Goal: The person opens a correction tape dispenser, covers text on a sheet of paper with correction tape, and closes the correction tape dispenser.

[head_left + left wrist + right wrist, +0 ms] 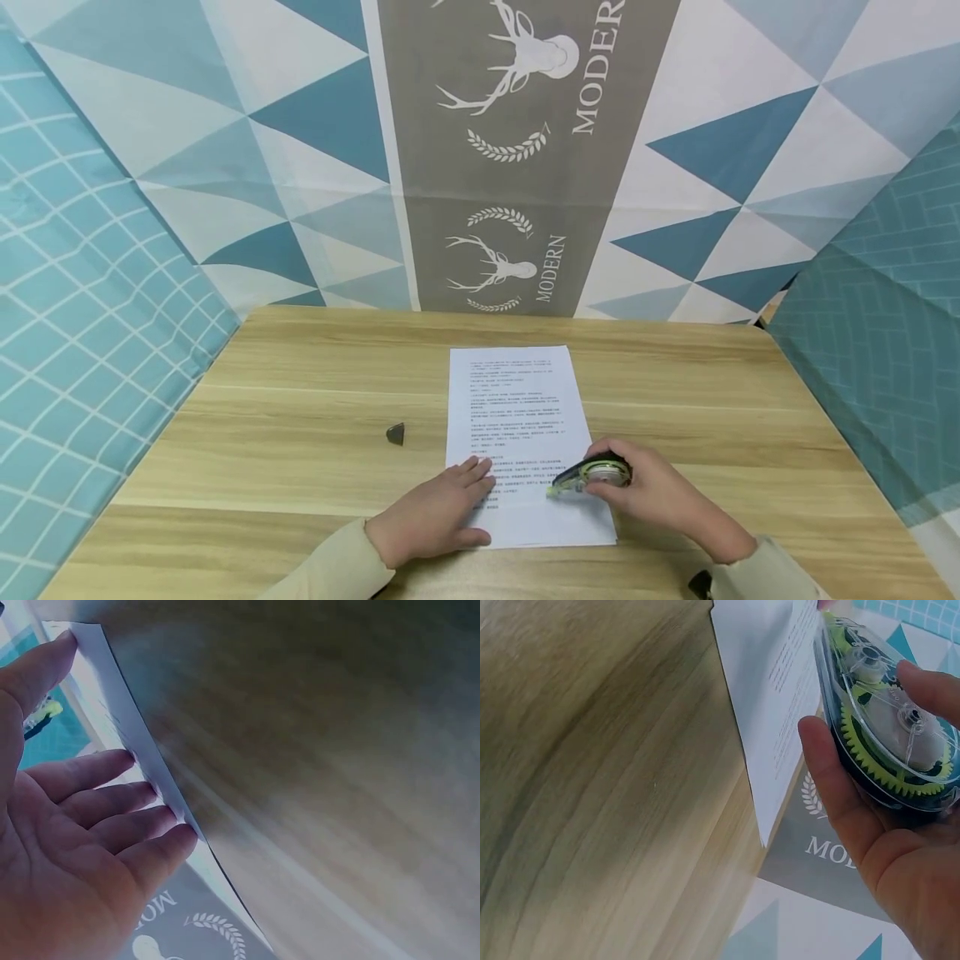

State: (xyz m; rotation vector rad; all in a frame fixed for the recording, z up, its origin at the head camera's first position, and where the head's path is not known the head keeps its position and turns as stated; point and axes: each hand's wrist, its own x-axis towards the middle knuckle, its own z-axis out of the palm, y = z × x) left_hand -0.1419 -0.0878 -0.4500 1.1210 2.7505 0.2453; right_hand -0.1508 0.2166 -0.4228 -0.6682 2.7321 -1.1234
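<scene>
A printed sheet of paper (510, 417) lies on the wooden table, its edges showing more than one sheet. My left hand (438, 512) rests on the paper's lower left edge, fingers straight, as the left wrist view also shows with the fingertips (180, 838) on the margin. In my right hand (660, 492) I grip a correction tape dispenser (607, 472), clear-cased with green gears in the right wrist view. Its tip is at the lower part of the page, near the last printed lines; whether it touches cannot be told.
A small dark cap (395, 433) lies on the table (315, 475) left of the paper. Behind the table hangs a patterned cloth (495, 167) with deer prints. Blue tiled-pattern cloths flank both sides.
</scene>
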